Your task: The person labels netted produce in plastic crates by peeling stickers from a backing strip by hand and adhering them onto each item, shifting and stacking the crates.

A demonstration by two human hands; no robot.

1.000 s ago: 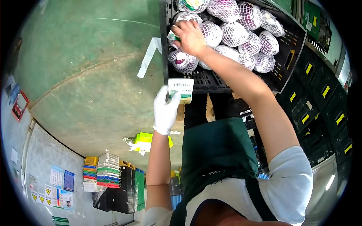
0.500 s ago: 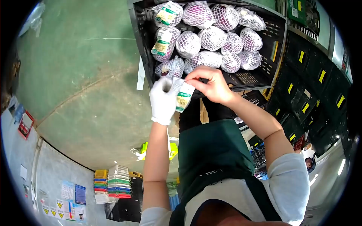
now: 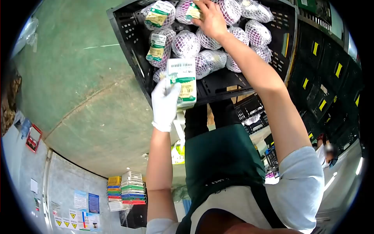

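My left hand (image 3: 165, 102), in a white glove, grips a roll of printed labels (image 3: 182, 80) near the crate's front edge. Bare and reaching over the black crate (image 3: 218, 87), my right hand (image 3: 212, 21) rests with its fingers on a green and white label (image 3: 193, 11) on a net-wrapped purple item. Several such items, in white foam nets, fill the crate. Two more at its left side, an upper one (image 3: 168, 21) and a lower one (image 3: 166, 33), bear labels too.
Dark crates with yellow tags (image 3: 315, 74) are stacked at the right. Colourful trays (image 3: 133, 187) are piled at the lower left beside a wall with posters (image 3: 81, 201). Another person (image 3: 325, 154) is at the far right. Green floor (image 3: 85, 78) lies left of the crate.
My right hand has moved from the label roll up to an item in the crate's back row, where a label now shows. The roll and crate have shifted in view.
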